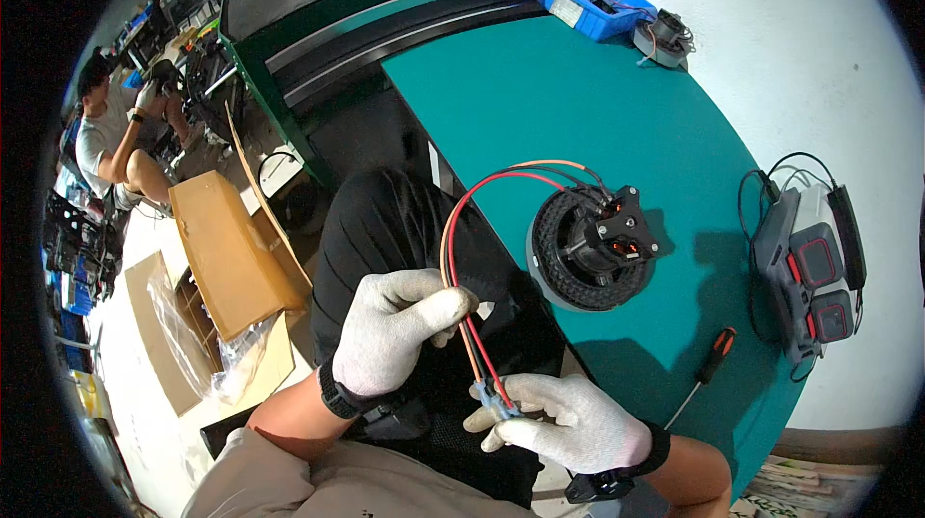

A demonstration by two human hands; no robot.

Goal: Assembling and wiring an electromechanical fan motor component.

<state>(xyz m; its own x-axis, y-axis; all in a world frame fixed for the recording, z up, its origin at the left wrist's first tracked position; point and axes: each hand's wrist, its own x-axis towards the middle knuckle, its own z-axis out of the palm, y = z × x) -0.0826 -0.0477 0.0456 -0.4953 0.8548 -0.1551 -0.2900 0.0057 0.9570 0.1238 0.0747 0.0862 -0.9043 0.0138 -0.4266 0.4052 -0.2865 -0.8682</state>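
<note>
My left hand (393, 330), in a white knit glove, pinches a bundle of red, black and orange wires (449, 240) between thumb and fingers. Below it my right hand (570, 422), gloved the same way, grips a pale blue connector (494, 400) at the wires' lower end. From there the wires arch up and over to a black wheel motor (593, 246) lying on the green tabletop (540, 94). This motor has a treaded rim and a bracket with screws on its upper face. Both hands are in front of my lap, left of the table edge.
A screwdriver (701, 375) lies near the table's right side. Beyond it stands a grey-and-red device (814, 272) with cables. At the far end are a blue bin (599, 9) and another motor part (665, 39). Cardboard boxes (226, 253) stand left; a person (120, 137) sits farther back.
</note>
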